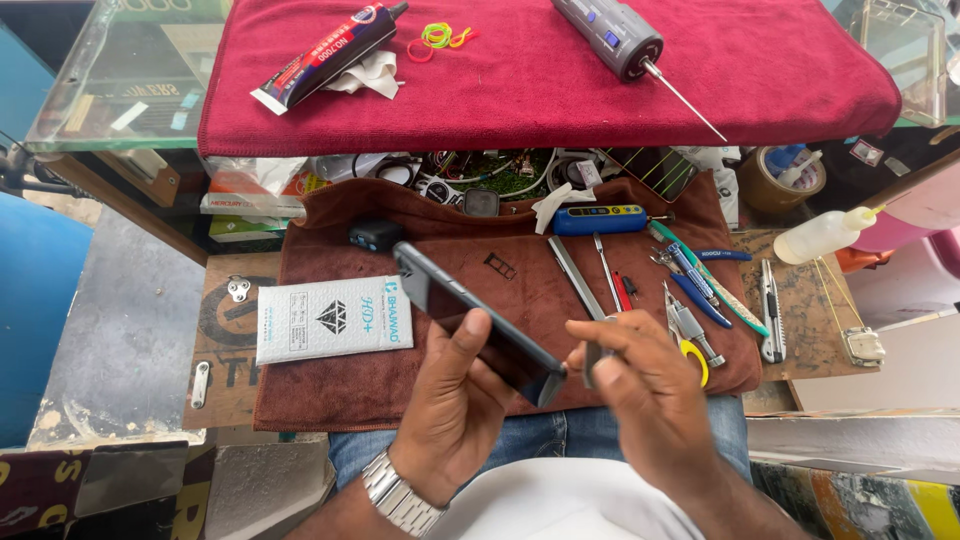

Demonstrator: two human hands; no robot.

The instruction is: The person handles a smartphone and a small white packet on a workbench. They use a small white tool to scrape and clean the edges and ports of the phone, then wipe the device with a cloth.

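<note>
Dark slim smartphone (470,315) sits tilted edge-up in my left hand (455,405), fingers clamped around its lower end, held over the brown cloth mat (330,390) just above my lap. My right hand (640,385) is pinched shut on a small thin metal tool (592,362) whose tip I hold right at the phone's bottom corner (whether it actually touches the seam, I cannot tell). The two hands are close together but not touching.

At ten o'clock from the phone lies a white rectangular retail packet with a diamond print (330,318), flat on the mat and looking unopened. At two o'clock a row of hand tools rests on the mat: a blue-handled electric tester (600,219), steel tweezers (575,278), blue-handled pliers (695,285). At twelve o'clock, on the red cloth (560,80) over the glass counter, lie a black-and-red adhesive tube (330,50) and a grey electric screwdriver (620,40).

As I judge it, the work is at an early stage: the phone looks whole, nothing is lifted off it, and both packet and glue tube lie apart from my hands.
</note>
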